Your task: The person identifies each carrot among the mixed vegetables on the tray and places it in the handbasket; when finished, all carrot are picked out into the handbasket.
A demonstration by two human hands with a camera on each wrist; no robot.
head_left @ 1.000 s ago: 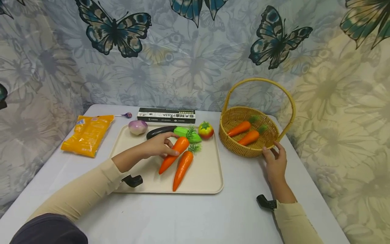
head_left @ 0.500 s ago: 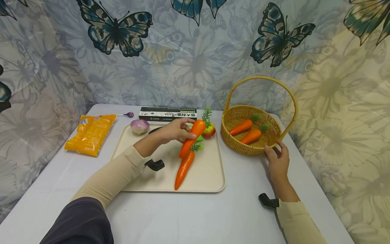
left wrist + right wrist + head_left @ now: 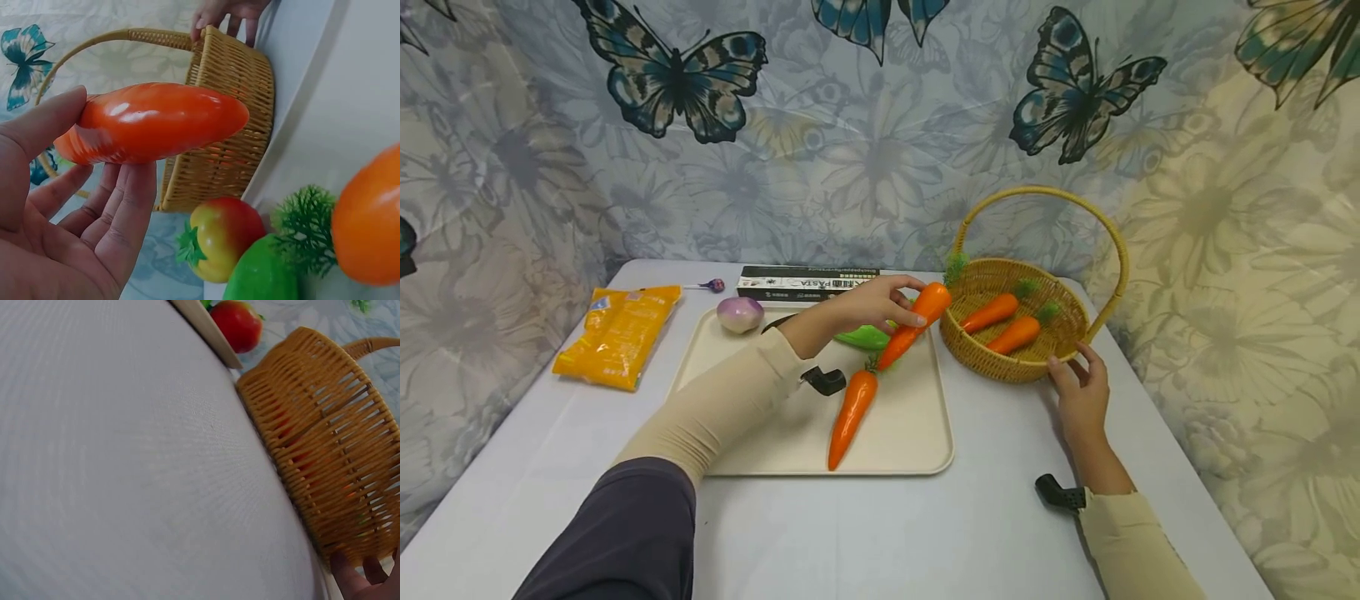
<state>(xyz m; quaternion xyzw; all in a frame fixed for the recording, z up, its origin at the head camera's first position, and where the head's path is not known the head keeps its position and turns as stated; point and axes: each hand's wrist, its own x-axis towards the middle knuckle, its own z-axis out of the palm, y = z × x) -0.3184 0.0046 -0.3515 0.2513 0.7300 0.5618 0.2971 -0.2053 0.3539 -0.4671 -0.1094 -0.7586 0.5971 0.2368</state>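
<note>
In the head view my left hand (image 3: 876,307) pinches an orange carrot (image 3: 934,302) by its thick end, above the tray's right side. The carrot's green top reaches the near-left rim of a wicker basket (image 3: 981,360). Two carrots (image 3: 1015,335) lie inside that basket. My right hand (image 3: 1082,404) holds the basket's front right rim between thumb and fingers; the right wrist view shows its fingertips (image 3: 342,565) against the weave. Another carrot (image 3: 852,417) rests on the cream tray (image 3: 917,450). In the left wrist view, the thumb and fingers clasp the carrot (image 3: 150,119) from both sides.
On the tray are a purple onion (image 3: 740,314), a green vegetable (image 3: 865,337), a mostly hidden dark one and a red-yellow tomato (image 3: 225,237). Behind stands a black-and-white pasta box (image 3: 790,283). A yellow packet (image 3: 617,337) and a wrapped lollipop (image 3: 713,285) lie at left.
My left hand has lifted the carrot from low over the tray and carried it right, up to the basket's edge. My right hand has stayed on the basket rim.
</note>
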